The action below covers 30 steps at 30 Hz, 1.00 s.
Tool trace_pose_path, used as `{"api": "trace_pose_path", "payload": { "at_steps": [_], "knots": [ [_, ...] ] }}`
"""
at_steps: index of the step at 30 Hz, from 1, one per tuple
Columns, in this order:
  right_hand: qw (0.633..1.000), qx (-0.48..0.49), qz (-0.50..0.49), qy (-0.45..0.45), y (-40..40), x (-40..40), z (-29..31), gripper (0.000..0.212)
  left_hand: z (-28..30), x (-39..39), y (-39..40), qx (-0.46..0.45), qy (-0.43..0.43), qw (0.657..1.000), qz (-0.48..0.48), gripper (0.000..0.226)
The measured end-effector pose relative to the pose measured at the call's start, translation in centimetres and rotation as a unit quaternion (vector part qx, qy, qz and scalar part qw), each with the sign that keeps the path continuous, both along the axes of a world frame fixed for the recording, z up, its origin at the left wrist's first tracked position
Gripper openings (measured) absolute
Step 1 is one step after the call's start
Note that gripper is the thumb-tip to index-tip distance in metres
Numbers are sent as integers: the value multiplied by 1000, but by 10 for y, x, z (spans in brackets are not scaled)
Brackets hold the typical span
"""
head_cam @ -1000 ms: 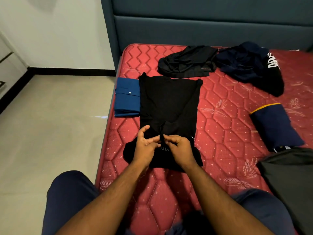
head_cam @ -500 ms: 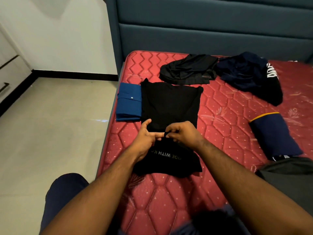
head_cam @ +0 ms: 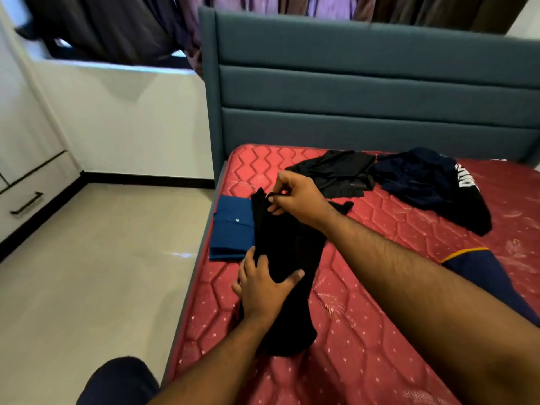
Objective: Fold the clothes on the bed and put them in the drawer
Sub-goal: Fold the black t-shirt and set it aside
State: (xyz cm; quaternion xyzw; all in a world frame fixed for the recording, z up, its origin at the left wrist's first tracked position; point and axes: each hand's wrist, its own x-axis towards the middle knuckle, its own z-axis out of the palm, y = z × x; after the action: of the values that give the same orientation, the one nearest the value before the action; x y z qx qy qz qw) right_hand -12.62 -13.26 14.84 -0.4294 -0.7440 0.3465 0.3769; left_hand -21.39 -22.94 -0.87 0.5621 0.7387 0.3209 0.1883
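Observation:
A black t-shirt (head_cam: 287, 247) lies folded into a narrow strip on the red mattress (head_cam: 380, 331) near its left edge. My left hand (head_cam: 263, 285) rests on the shirt's middle with thumb spread and fingers wrapped over its left side. My right hand (head_cam: 295, 197) pinches the shirt's edge at the far end, lifted over the fabric. A folded blue shirt (head_cam: 232, 229) lies just left of it. A crumpled black garment (head_cam: 339, 173) and a dark navy garment with white lettering (head_cam: 423, 182) lie unfolded by the headboard.
A folded navy garment with a yellow stripe (head_cam: 491, 276) sits at the right. The teal headboard (head_cam: 365, 97) rises behind. White drawers with a black handle (head_cam: 27, 200) stand at the far left across the tiled floor (head_cam: 87, 273). My knee (head_cam: 122, 381) is at the bottom.
My right hand has carried the near end of the black shirt forward to the far end. My left hand shifted onto the shirt's middle. The view tilted upward.

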Motion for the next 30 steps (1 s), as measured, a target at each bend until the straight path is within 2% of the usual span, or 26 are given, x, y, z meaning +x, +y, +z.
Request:
{"api": "trace_pose_path", "payload": {
  "at_steps": [2, 4, 6, 8, 10, 13, 16, 18, 19, 21, 22, 26, 28, 30],
  "knots": [
    [1000, 29, -4, -6, 11, -8, 25, 32, 8, 0, 13, -11, 3, 999, 46, 85],
    [999, 39, -14, 0, 21, -11, 43, 29, 13, -2, 27, 10, -19, 997, 72, 57],
    [998, 40, -48, 13, 30, -9, 61, 28, 20, -12, 39, 76, -85, 991, 72, 35],
    [996, 36, -83, 29, 37, -1, 77, 23, 26, -28, 49, 169, -156, 972, 54, 24],
    [994, 32, -102, 38, 42, 8, 88, 20, 33, -43, 58, 204, -172, 963, 47, 18],
    [991, 26, -115, 57, 45, 18, 99, 27, 45, -58, 75, 190, -175, 966, -11, 24],
    [986, 39, -135, 84, 42, 26, 113, 24, 50, -61, 78, 124, -163, 977, -54, 40],
    [983, 50, -154, 90, 38, 34, 124, 22, 43, -67, 80, 68, -189, 978, -50, 49],
    [981, 53, -162, 91, 37, 41, 131, 22, 38, -71, 84, 53, -213, 974, -52, 48],
    [980, 42, -175, 84, 40, 54, 140, 26, 40, -77, 94, 53, -238, 968, -55, 22],
    [980, 35, -183, 65, 41, 63, 146, 30, 53, -78, 95, 65, -240, 967, -55, 7],
    [971, 35, -212, -104, 39, 99, 160, 48, 125, -94, 111, 167, -190, 967, -14, 23],
    [943, 96, -210, -240, 28, 115, 170, 46, 169, -107, 119, 224, -141, 964, -26, 25],
    [911, 123, -208, -334, 19, 126, 180, 31, 214, -121, 125, 268, -90, 956, -74, 20]
  ]
}}
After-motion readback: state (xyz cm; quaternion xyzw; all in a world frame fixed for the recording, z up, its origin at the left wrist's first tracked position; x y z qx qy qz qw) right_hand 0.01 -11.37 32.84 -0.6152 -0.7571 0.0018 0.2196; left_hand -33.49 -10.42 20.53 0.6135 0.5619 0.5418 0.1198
